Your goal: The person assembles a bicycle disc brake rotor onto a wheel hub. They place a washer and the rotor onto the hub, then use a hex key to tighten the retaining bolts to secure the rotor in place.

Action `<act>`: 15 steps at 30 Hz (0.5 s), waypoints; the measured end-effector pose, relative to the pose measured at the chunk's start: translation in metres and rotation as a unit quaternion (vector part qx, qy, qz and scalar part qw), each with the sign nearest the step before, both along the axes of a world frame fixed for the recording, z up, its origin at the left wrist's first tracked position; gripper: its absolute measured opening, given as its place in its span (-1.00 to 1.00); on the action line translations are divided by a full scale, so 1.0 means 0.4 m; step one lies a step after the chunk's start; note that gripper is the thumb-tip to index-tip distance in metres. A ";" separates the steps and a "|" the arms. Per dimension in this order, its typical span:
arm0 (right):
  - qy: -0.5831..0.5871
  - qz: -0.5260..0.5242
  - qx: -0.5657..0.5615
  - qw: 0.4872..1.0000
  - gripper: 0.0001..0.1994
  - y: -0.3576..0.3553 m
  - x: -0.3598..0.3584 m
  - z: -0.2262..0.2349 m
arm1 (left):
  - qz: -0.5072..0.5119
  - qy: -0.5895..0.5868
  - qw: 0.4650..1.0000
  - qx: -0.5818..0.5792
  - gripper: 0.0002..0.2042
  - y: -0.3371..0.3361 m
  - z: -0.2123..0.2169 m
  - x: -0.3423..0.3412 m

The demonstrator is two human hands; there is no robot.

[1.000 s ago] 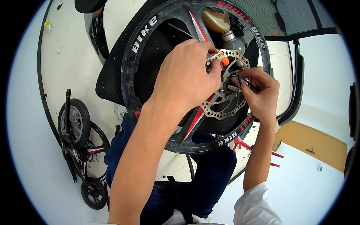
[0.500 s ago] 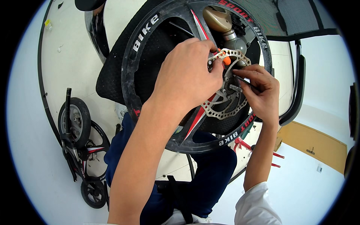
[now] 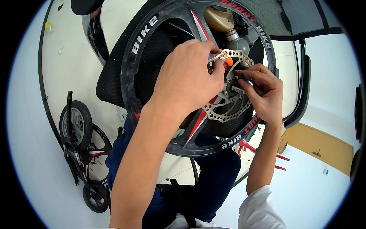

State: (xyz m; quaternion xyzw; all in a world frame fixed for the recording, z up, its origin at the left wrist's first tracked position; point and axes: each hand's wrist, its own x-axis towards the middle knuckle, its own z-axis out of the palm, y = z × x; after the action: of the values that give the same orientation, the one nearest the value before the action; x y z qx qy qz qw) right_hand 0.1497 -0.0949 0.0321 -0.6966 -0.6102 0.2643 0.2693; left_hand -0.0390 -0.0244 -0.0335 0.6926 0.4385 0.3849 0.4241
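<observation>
A black spoked bicycle wheel (image 3: pixel 129 82) lies face up before me, with a perforated metal brake disc (image 3: pixel 223 115) around its hub axle (image 3: pixel 238 90). My left hand (image 3: pixel 187 76) reaches over the spokes to the disc's upper left edge. Its thumb and fingers are closed around an orange piece (image 3: pixel 229 61), whose kind is mostly hidden. On the other side of the hub, my right hand (image 3: pixel 267 89) pinches a thin dark rod-shaped tool (image 3: pixel 248 79). The tool's tip is close to the disc's centre; whether it touches a bolt is hidden.
Under the wheel is a black textured seat (image 3: pixel 110 82). A gold and silver power tool (image 3: pixel 225 23) shows through the wheel's upper opening. A folded small bike (image 3: pixel 78 126) stands on the floor at left. A mesh-backed chair (image 3: pixel 305 19) is at upper right, red frame parts (image 3: pixel 248 147) below.
The dark tool in my right hand has turned a little between the fingers. The wheel and both hands sit slightly further left in view. My left hand keeps its grip.
</observation>
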 end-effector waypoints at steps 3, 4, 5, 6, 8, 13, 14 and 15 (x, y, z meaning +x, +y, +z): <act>0.123 -0.069 0.028 0.990 -0.80 -0.015 0.026 0.004 | -0.008 0.001 1.000 -0.016 -0.73 0.002 0.008 0.002; 0.156 -0.100 0.031 0.982 -0.78 -0.027 0.041 0.011 | -0.008 -0.003 1.000 -0.023 -0.73 0.002 0.010 0.002; 0.190 -0.131 0.036 0.972 -0.72 -0.036 0.053 0.018 | -0.007 -0.007 1.000 -0.029 -0.73 0.002 0.012 0.000; 0.252 -0.139 0.056 0.956 -0.69 -0.048 0.056 0.016 | -0.008 -0.010 0.999 -0.035 -0.73 0.001 0.013 -0.001; 0.373 -0.155 0.102 0.909 -0.62 -0.067 0.040 0.013 | -0.012 -0.011 1.000 -0.017 -0.73 0.002 0.018 0.001; 0.442 -0.173 0.118 0.873 -0.66 -0.079 0.005 -0.028 | 0.015 -0.003 0.989 0.149 -0.72 -0.004 0.033 0.012; 0.423 -0.184 0.123 0.879 -0.64 -0.080 0.003 -0.035 | 0.008 -0.002 0.987 0.159 -0.72 -0.006 0.038 0.014; 0.405 -0.195 0.128 0.884 -0.63 -0.080 0.001 -0.043 | 0.000 0.000 0.985 0.170 -0.72 -0.011 0.049 0.013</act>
State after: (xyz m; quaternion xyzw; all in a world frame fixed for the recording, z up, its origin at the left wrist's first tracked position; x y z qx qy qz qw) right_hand 0.1500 -0.1269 0.0149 -0.5939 -0.3282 0.3851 0.6256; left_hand -0.0339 -0.0290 -0.0138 0.7543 0.3668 0.4542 0.3004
